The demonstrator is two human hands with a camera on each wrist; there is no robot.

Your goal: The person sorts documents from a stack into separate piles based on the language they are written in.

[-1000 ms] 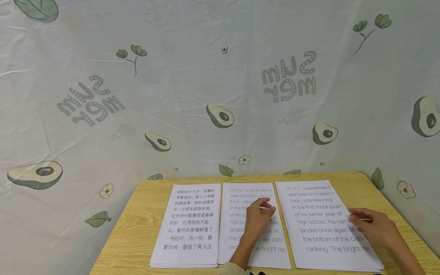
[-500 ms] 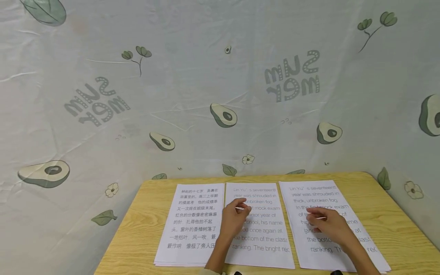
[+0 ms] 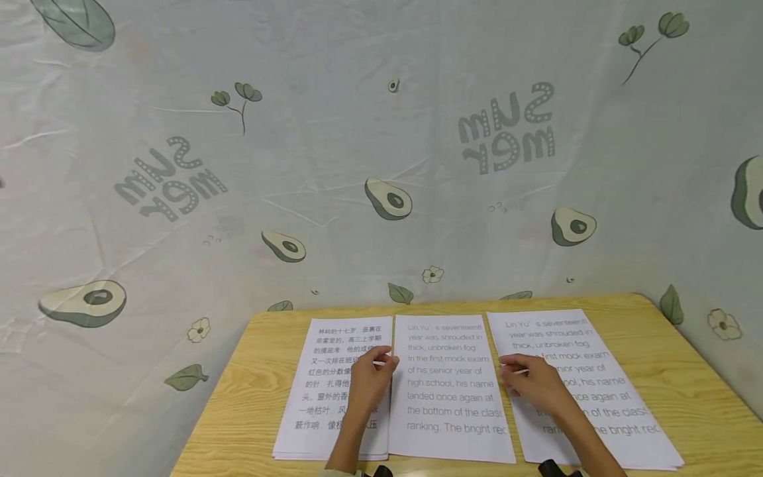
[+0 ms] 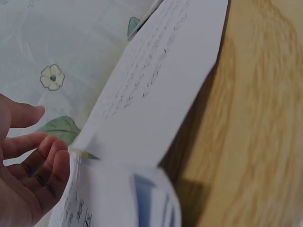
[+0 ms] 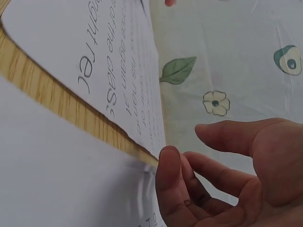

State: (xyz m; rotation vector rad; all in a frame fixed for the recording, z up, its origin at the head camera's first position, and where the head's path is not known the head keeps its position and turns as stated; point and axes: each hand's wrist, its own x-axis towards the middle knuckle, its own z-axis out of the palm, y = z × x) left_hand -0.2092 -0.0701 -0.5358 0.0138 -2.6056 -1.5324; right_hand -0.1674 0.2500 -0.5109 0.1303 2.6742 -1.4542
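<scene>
Three piles of printed paper lie side by side in the head view. My left hand [image 3: 365, 381] is over the right edge of the left pile [image 3: 334, 341], which bears Chinese characters. Its loosely bent fingers hold nothing, and the thumb stands apart in the left wrist view. The middle pile [image 3: 450, 391], with English text, lies between my hands. Over the left part of the right pile [image 3: 620, 411], also in English, hovers my right hand [image 3: 539, 385]. In the right wrist view its thumb is clear of the loosely curled fingers, with nothing between them.
The piles lie on a yellow wood-grain table [image 3: 238, 391], with narrow gaps between them. Behind and beside it hangs a pale curtain [image 3: 334, 152] printed with avocados, leaves and flowers.
Both hands have moved left: the left from the middle pile to the edge of the left one, the right from the right pile's right side to its left side. The papers stay put.
</scene>
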